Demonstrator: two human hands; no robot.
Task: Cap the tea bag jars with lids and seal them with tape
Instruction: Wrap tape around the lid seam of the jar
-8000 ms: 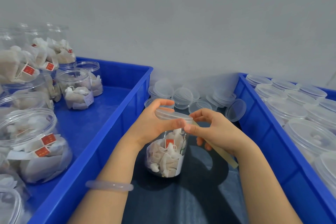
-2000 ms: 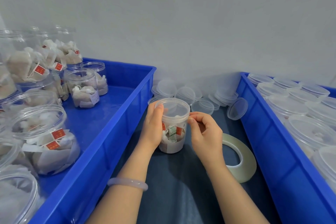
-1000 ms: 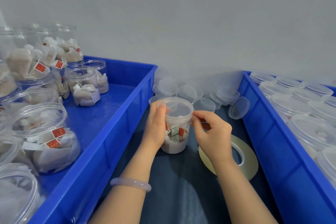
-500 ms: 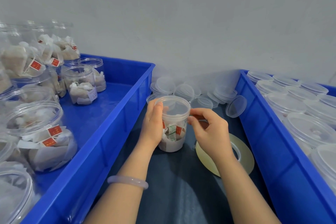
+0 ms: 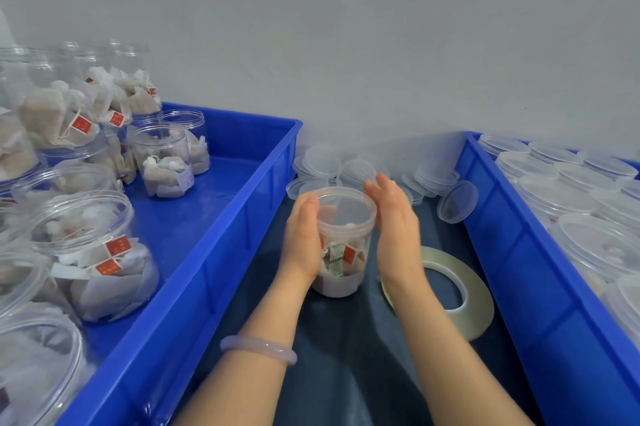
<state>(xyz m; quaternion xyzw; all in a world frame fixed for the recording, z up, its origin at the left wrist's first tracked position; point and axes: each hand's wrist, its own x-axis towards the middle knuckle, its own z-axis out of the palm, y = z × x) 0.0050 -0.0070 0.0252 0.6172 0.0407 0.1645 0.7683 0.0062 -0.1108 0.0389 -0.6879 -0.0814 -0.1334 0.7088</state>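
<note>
One capped jar (image 5: 341, 252) stood at centre, the left hand (image 5: 303, 238) wrapping its fingers round it, the right hand (image 5: 396, 231) laying straight fingers against its lid (image 5: 346, 209). One tape roll (image 5: 476, 301) lay at 4 o'clock. Loose lids (image 5: 356, 169) were heaped at 12, too overlapped to count. Two blue bins (image 5: 221, 252) flanked the dark surface (image 5: 346, 363), with a grey wall (image 5: 346, 45) behind.

A narrow lane of dark worktop (image 5: 346, 373) ran between the left blue bin (image 5: 221, 252) and the right blue bin (image 5: 512, 252), whose sides hemmed it in. The jar (image 5: 343, 242) stood mid-lane, the tape roll (image 5: 474, 290) lay flat between it and the right bin, and loose lids (image 5: 346, 169) crowded the far end. The near stretch lay open.
</note>
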